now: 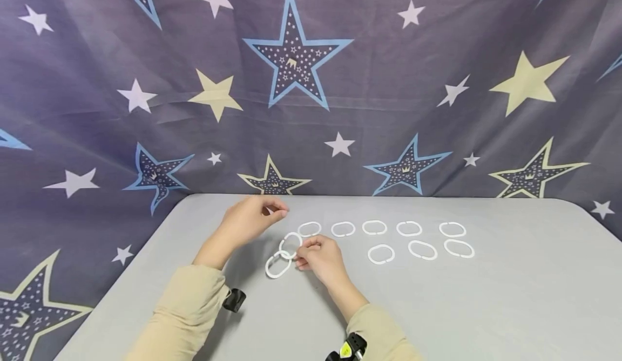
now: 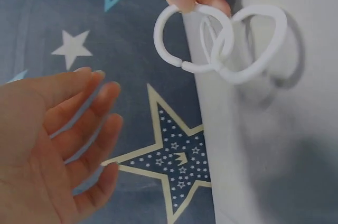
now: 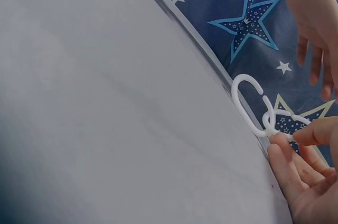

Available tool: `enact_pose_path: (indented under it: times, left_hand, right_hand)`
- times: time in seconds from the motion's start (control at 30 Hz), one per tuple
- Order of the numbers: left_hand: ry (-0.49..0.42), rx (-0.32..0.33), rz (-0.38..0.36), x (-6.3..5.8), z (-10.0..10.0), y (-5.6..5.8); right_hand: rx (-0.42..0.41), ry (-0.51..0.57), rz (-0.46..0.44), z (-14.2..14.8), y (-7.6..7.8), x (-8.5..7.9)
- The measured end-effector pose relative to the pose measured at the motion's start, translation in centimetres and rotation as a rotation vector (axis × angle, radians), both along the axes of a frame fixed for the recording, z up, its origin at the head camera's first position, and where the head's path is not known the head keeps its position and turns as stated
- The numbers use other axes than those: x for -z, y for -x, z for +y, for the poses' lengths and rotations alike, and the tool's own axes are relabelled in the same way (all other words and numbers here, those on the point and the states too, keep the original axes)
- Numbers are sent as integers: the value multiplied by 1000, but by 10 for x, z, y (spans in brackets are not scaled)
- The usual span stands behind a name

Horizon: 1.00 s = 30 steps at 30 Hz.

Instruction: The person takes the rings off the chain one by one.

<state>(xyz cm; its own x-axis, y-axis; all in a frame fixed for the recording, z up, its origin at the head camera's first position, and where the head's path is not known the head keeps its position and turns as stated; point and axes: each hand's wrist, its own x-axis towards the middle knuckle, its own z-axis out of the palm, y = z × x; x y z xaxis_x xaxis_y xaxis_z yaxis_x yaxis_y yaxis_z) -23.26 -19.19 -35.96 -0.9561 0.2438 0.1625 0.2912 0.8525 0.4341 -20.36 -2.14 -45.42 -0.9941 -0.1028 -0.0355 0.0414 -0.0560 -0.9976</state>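
Note:
Two white oval rings are linked together above the table. My right hand (image 1: 323, 258) pinches the upper ring (image 1: 291, 233) between thumb and fingers, and the lower ring (image 1: 268, 267) hangs from it to the left. A small gap or seam shows in the upper ring (image 2: 157, 36) in the left wrist view. Beside them, up and to the left, my left hand (image 1: 250, 219) is raised with relaxed, slightly bent fingers. It holds nothing, as the left wrist view confirms with the palm of the left hand (image 2: 68, 145) showing.
On the grey table (image 1: 510, 296) lie more loose white rings in two rows: several in the back row (image 1: 343, 236) and three in the front row (image 1: 381, 263). A dark star-patterned cloth (image 1: 369, 91) hangs behind the table's far edge.

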Motion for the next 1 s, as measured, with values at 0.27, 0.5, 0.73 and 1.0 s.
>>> enact_pose_path:
  times: [0.27,0.5,0.73,1.0]
  left_hand:
    - [10,11,-19,6,-8,-21]
    - [-14,-30,-81,12,-16,-33]
    - [-20,-40,-113,15,-22,-35]
    - [-17,-4,-213,20,-31,-43]
  right_hand:
    - [0,11,8,-1,-3,-3]
    - [5,9,3,-1,-1,-3]
    - [6,10,8,0,1,-5]
    - [2,-2,2,2,-3,-5]
